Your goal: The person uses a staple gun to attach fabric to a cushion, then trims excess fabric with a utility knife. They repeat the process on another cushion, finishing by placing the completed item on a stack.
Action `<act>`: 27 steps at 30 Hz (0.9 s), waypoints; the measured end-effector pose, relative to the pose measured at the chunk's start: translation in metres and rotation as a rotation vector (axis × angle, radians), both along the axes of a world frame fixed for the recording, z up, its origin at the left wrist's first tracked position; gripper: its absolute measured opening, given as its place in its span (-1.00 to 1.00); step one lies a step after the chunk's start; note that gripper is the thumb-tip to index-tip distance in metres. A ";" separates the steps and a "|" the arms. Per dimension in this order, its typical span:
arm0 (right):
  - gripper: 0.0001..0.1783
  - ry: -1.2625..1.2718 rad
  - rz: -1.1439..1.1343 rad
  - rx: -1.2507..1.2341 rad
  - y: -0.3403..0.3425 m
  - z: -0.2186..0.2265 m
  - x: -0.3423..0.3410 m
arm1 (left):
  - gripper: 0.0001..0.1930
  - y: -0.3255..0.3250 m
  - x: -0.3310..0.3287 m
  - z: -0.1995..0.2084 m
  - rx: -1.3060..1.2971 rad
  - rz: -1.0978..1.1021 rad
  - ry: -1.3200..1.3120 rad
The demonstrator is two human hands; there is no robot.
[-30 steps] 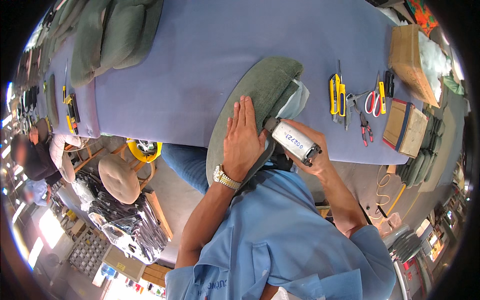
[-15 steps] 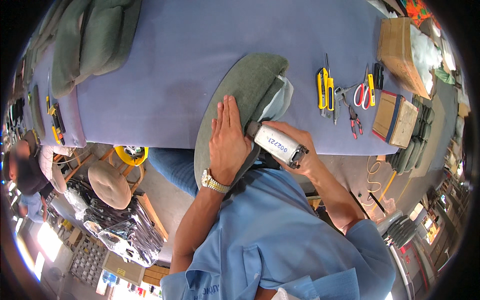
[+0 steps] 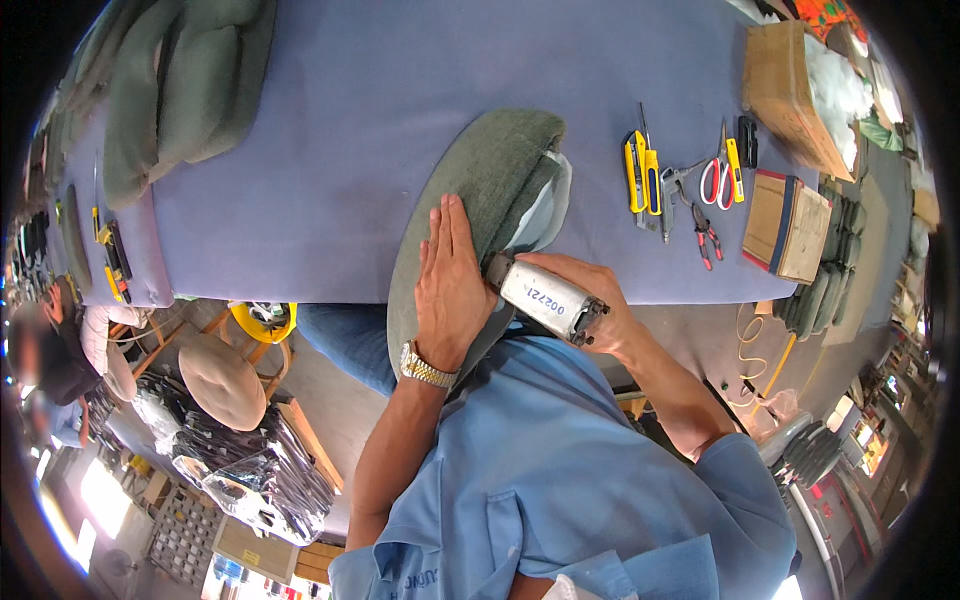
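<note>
Several grey-green, plush-covered padded pieces (image 3: 190,90) lie piled at the upper left of the frame, on a broad blue-grey covered table (image 3: 330,160). Below them, at the left, sits a round, tan, tufted cushion (image 3: 225,380), with a yellow, bowl-shaped container (image 3: 265,322) just to its right at the table's near edge.

Left of centre, the left hand (image 3: 447,300), a gold-and-silver metal watch (image 3: 427,365) on its wrist, lies flat with fingers straight and together, pressed on a curved, dark green plush cushion (image 3: 485,165). This cushion stands at the middle of the frame, its long axis slanting from lower left to upper right; its rounded outer edge faces upper left, and pale bluish lining (image 3: 540,210) shows on its right side.

Right of that hand, a silver, block-shaped metal hand tool (image 3: 545,297) slants from upper left to lower right, its dark nose pointing up-left at the cushion's inner side; whether the two touch, I cannot tell. The right hand (image 3: 608,288) wraps around the tool, gripping it.

Farther right lie two yellow-and-black knife-like cutters (image 3: 636,172), red-and-white-handled scissors (image 3: 718,184), red-handled pliers (image 3: 707,238) and an open brown cardboard carton (image 3: 785,95) holding white fluffy filling (image 3: 835,85).
</note>
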State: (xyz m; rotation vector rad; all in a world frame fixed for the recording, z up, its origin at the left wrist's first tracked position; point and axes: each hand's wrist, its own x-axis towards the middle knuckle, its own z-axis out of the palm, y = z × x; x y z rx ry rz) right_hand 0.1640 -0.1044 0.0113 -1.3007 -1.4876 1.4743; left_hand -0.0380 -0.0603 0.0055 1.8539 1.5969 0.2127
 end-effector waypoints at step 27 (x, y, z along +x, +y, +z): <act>-0.49 -0.165 -0.044 0.066 0.006 0.000 -0.010 | -0.35 -0.006 -0.068 -0.056 -0.254 0.054 -0.535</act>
